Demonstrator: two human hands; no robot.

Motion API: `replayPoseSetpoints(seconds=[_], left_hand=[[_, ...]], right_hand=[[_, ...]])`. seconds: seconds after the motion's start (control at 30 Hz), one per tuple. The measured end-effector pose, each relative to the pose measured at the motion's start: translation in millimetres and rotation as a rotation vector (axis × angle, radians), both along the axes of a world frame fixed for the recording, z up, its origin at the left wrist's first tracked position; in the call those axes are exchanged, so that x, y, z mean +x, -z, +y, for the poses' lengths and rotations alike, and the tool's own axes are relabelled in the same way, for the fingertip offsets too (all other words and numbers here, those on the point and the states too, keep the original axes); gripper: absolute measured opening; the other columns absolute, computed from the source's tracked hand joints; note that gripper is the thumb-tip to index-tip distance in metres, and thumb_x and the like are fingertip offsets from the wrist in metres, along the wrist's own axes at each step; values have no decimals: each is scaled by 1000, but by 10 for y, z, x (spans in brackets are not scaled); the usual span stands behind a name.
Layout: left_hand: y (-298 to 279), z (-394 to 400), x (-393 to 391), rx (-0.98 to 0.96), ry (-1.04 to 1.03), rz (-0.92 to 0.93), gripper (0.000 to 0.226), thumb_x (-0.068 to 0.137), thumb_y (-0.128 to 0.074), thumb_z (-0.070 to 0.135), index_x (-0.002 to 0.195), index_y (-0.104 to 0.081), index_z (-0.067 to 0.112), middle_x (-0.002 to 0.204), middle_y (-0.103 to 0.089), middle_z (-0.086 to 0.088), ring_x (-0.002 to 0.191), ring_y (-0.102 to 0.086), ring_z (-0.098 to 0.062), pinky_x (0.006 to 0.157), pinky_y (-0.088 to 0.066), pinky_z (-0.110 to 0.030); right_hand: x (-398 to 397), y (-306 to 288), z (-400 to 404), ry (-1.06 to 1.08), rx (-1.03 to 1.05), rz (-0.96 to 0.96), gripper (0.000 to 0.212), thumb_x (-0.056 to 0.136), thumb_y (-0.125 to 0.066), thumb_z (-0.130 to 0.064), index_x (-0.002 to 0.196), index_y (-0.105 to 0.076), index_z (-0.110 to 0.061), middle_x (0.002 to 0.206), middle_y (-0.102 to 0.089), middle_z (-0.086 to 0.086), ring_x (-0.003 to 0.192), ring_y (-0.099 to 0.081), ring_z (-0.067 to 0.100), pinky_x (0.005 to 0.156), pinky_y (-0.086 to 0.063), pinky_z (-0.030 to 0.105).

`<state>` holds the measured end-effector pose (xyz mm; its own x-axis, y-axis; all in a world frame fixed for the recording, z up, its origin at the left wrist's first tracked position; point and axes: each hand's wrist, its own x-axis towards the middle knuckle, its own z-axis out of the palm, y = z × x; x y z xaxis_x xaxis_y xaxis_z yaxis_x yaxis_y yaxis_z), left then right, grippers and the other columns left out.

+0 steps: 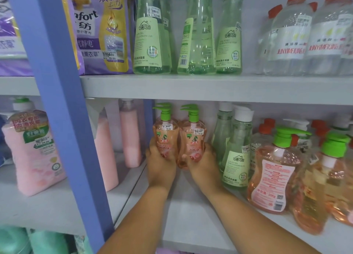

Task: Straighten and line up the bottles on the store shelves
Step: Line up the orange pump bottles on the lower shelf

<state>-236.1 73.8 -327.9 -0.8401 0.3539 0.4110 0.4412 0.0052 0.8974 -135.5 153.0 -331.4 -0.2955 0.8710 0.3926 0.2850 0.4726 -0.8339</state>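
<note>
Your left hand (160, 163) wraps round the lower body of the left pink pump bottle (165, 137), fingers curled on its left side; your right hand (202, 165) does the same with the right pink pump bottle (193, 139), thumb across its front and fingers curled on its right side; so each grip is grasping its own bottle. The two bottles stand upright and touching side by side at the back left of the lower shelf (191, 215), just beside the blue upright (63, 104); both labels face you, and both green pump heads point left.

Just right of your right hand stand two tall green bottles (236, 154) with white caps, one behind the other; the front one shows its label to you. Further right, near the shelf's front edge, more pink pump bottles (273, 179) crowd together and appear tilted; the nearest shows its back label; behind them sit clear bottles with red caps (265, 128).

On the upper shelf (210, 87) three tall green bottles (150, 38) stand in a row; the middle one is turned so its label faces sideways; to their right are clear bottles with orange caps (292, 34), and to their left purple refill pouches (101, 30).

Left of the upright, on the neighbouring shelf, stand opaque pink bottles (32, 150).
</note>
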Motion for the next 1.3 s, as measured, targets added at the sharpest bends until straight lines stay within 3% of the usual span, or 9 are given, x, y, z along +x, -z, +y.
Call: replayPoseSetpoints(seconds=[0.3, 0.43, 0.53, 0.63, 0.77, 0.83, 0.97, 1.13, 1.3], left_hand=[[-9, -11, -115, 14, 36, -53, 49, 85, -70, 40, 130, -51, 36, 122, -65, 2, 115, -63, -24, 98, -54, -49], [-182, -180, 202, -16, -166, 143, 50, 84, -77, 16, 128, -56, 5, 124, -55, -19, 116, -54, -38, 98, -45, -41], [-352, -182, 909, 110, 136, 206, 34, 90, -75, 24, 121, -60, 22, 119, -65, 3, 110, -63, -20, 96, -52, -41], [-345, -5, 1636, 72, 421, 94, 48, 84, -82, 32, 124, -56, 38, 121, -65, 15, 113, -63, -5, 102, -52, -36], [-205, 198, 2131, -68, 546, 44, 91, 72, -88, 46, 144, -34, 47, 131, -62, 18, 113, -64, -2, 98, -56, -33], [-150, 258, 2247, -124, 542, 31, 99, 70, -90, 47, 148, -29, 44, 131, -61, 19, 113, -64, -2, 97, -55, -30], [-148, 283, 2375, -167, 441, 37, 90, 65, -88, 57, 138, -40, 35, 118, -66, 17, 105, -68, -9, 89, -58, -33], [-123, -71, 2204, -193, 350, 12, 87, 67, -89, 40, 135, -35, 29, 101, -67, 18, 89, -70, -6, 83, -59, -34], [-156, -441, 1771, -239, 324, 20, 63, 78, -86, 20, 126, -47, 34, 109, -54, 22, 91, -59, 19, 70, -41, 1]], right_hand=[[73, -141, -107, -61, -84, -121, 67, 77, -79, -42, 134, -50, -23, 124, -58, 6, 115, -63, 29, 97, -53, 41], [724, -377, -553, -304, -191, -38, 35, 87, -74, -33, 117, -57, -36, 105, -71, -16, 99, -67, -1, 84, -50, 11], [1728, -502, -769, -219, -61, 204, 27, 93, -72, -17, 108, -64, -37, 94, -73, -17, 86, -67, -3, 74, -47, 6], [2565, -567, -619, 106, 114, 447, 22, 94, -69, -18, 108, -66, -34, 101, -71, -14, 93, -67, 2, 80, -54, 17], [2963, -436, -284, 152, 58, 309, 41, 94, -70, -33, 132, -55, -32, 125, -61, -17, 111, -59, -6, 98, -52, 29], [2954, -326, -165, 100, 8, 141, 56, 90, -72, -44, 140, -47, -35, 134, -56, -18, 125, -54, 3, 103, -47, 34], [2907, -283, -79, 58, -59, 70, 49, 89, -75, -40, 128, -45, -47, 115, -54, -31, 116, -59, 7, 94, -47, 30], [2826, -177, -69, 31, -85, -28, 78, 68, -73, -69, 138, -48, -44, 133, -53, -9, 117, -59, 12, 101, -52, 44], [2427, -140, -327, -39, -77, -52, 85, 72, -81, -61, 141, -43, -29, 126, -37, -10, 120, -49, 14, 104, -45, 34]])
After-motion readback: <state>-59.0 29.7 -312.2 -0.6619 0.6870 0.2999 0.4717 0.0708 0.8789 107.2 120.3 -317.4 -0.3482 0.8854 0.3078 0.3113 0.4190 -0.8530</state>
